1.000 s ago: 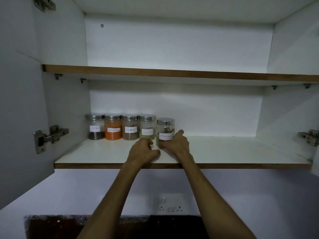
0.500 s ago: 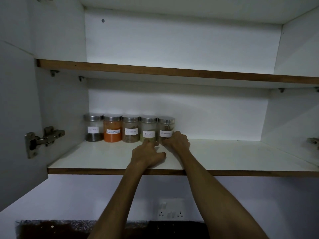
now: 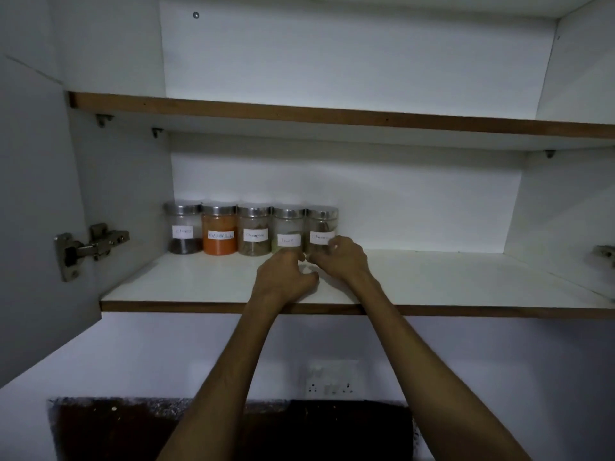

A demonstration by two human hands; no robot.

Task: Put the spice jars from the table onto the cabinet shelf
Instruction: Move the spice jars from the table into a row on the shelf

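Note:
Several glass spice jars with steel lids and white labels stand in a row at the back left of the lower cabinet shelf. The second from the left is the orange jar. The rightmost jar stands level with the others. My right hand is curled against its lower front and right side, touching it. My left hand rests on the shelf as a loose fist in front of the fourth jar and holds nothing. Both hands hide the bases of these two jars.
The upper shelf runs across above. A metal door hinge sticks out on the left wall, and another sits at the right edge. Below the cabinet are a wall socket and a dark countertop.
The rightmost jar has slid back into line with the row under my right hand. My left hand has edged forward toward the fourth jar.

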